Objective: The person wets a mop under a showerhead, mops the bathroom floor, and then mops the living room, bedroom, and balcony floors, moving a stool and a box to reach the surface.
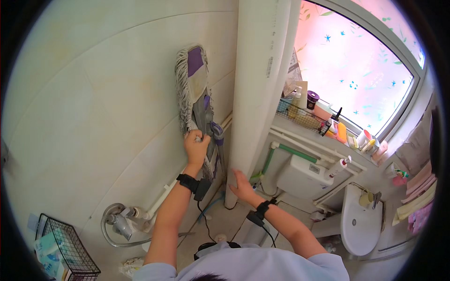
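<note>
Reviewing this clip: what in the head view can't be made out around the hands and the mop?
- Left hand grip on the mop: fingers face away; contact is hidden.
- Right hand palm: pressed against the white pipe, underside unseen.
- Mop handle: lower part hidden behind the left forearm.
- Wire basket: cut by the frame's lower edge.

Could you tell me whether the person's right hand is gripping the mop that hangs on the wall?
No, the right hand rests flat against the wide white pipe, while the left hand grips the mop.

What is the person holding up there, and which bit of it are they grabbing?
The left hand grips the flat mop hanging on the wall, just below its fringed head where the handle joins. The right hand holds nothing; it rests flat on the wide white pipe.
</note>
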`<action>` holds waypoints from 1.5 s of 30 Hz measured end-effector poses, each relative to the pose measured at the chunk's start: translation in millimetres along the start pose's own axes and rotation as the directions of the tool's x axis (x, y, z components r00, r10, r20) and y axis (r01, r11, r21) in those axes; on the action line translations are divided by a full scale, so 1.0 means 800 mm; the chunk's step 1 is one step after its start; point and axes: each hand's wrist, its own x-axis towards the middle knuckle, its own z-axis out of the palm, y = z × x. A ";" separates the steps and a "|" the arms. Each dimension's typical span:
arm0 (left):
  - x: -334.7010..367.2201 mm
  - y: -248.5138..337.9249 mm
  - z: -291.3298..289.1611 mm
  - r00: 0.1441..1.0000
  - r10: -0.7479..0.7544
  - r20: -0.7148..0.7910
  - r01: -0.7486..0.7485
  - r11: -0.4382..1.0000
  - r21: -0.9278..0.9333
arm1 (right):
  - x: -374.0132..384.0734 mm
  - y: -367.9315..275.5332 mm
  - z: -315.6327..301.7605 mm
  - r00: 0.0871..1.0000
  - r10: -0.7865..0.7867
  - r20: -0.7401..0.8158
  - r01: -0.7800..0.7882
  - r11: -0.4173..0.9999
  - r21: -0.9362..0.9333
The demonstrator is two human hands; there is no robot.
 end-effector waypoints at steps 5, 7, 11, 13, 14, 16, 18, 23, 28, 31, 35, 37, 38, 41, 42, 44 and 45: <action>-0.035 0.039 -0.045 0.995 -0.092 -0.040 0.091 0.995 -0.036 | 0.053 -0.002 0.062 0.952 -0.062 -0.299 0.038 0.996 -0.085; -0.050 0.048 -0.064 0.996 -0.075 -0.051 0.074 0.997 -0.026 | 0.065 -0.019 0.073 0.968 0.052 -0.245 -0.018 0.990 0.137; -0.078 0.078 -0.080 0.999 0.008 -0.031 -0.008 1.000 -0.018 | 0.062 -0.004 0.078 0.970 0.164 -0.179 -0.121 0.966 0.230; -0.085 0.099 -0.096 0.999 0.005 0.045 -0.003 1.000 -0.024 | 0.046 -0.019 0.075 0.970 0.132 -0.205 -0.057 0.941 0.335; -0.092 0.109 -0.110 0.983 -0.026 0.184 0.006 0.994 0.108 | 0.035 -0.028 0.071 0.963 0.115 -0.245 0.002 0.902 0.431; -0.106 0.123 -0.121 0.988 0.036 0.147 -0.077 0.957 0.281 | 0.014 -0.047 0.056 0.972 0.127 -0.199 -0.017 0.879 0.477; -0.124 0.147 -0.126 0.987 0.092 0.133 -0.143 0.886 0.441 | -0.014 -0.064 0.041 0.977 0.152 -0.149 -0.053 0.852 0.521; -0.221 0.247 -0.159 0.997 0.001 0.077 -0.054 0.723 0.689 | -0.104 -0.105 0.015 0.969 0.062 -0.240 0.088 0.821 0.564; -0.382 0.288 -0.193 0.972 -0.209 0.106 0.094 0.765 0.638 | -0.172 -0.135 0.001 0.984 0.056 -0.171 0.083 0.702 0.708; -0.475 0.297 -0.228 0.868 -0.412 0.277 0.215 0.815 0.539 | -0.216 -0.170 -0.006 0.990 0.027 -0.138 0.088 0.647 0.757; -0.584 0.322 -0.273 0.786 -0.574 0.232 0.395 0.753 0.526 | -0.273 -0.214 -0.025 0.996 -0.002 -0.084 0.067 0.614 0.786; -0.636 0.318 -0.292 0.741 -0.637 0.214 0.488 0.729 0.479 | -0.288 -0.222 -0.037 0.991 -0.039 -0.131 0.128 0.598 0.791; -0.673 0.319 -0.309 0.719 -0.667 0.195 0.526 0.706 0.475 | -0.302 -0.233 -0.042 0.993 -0.046 -0.111 0.116 0.595 0.795; -0.771 0.315 -0.359 0.646 -0.752 0.131 0.628 0.621 0.469 | -0.327 -0.260 -0.052 0.993 -0.078 -0.084 0.112 0.498 0.860; -0.801 0.321 -0.371 0.584 -0.802 0.121 0.682 0.567 0.463 | -0.331 -0.263 -0.056 0.988 -0.108 -0.113 0.152 0.492 0.857; -0.847 0.345 -0.397 0.509 -0.857 0.074 0.732 0.477 0.486 | -0.348 -0.279 -0.063 0.982 -0.137 -0.128 0.179 0.486 0.855; -0.866 0.357 -0.409 0.441 -0.897 0.037 0.765 0.397 0.506 | -0.358 -0.291 -0.069 0.982 -0.143 -0.122 0.174 0.445 0.879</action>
